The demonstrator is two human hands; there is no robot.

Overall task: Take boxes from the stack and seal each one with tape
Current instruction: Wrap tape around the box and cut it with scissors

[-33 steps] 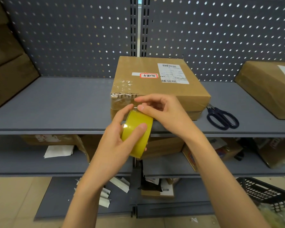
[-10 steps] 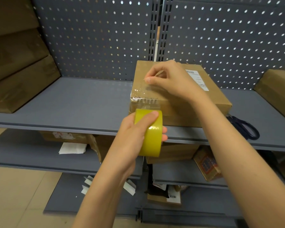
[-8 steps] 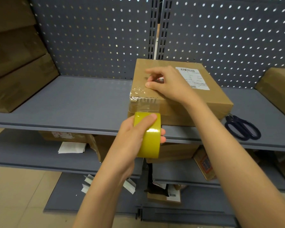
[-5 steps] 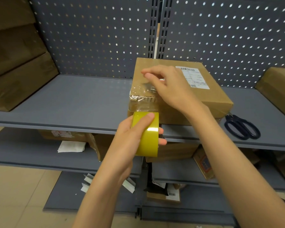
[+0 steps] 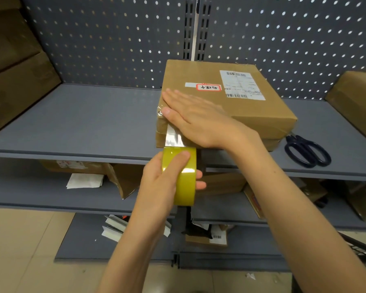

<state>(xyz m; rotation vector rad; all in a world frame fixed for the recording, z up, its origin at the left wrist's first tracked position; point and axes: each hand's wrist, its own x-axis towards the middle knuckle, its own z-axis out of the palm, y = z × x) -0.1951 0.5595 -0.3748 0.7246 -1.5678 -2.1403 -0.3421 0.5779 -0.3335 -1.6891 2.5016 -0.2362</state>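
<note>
On shelf (image 5: 93,127): box (image 5: 241,111) under flat right hand (image 5: 201,121) | left hand (image 5: 163,182) grips tape roll (image 5: 183,178)

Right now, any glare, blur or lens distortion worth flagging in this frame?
Head view: glare whitens the pulled tape strip and streaks the tape roll; the shelf edge bows from wide-angle distortion; the right hand looks slightly soft at the fingers.

Light: I saw even, soft indoor light from above.
Glare: bright sheen on the tape roll (image 5: 182,176) and the pulled tape strip (image 5: 173,138).
Shadows: faint, beneath the shelf (image 5: 72,127).
Blur: slight softness on the right hand (image 5: 197,119).
Distortion: wide-angle bowing at my frame's edges.
</note>
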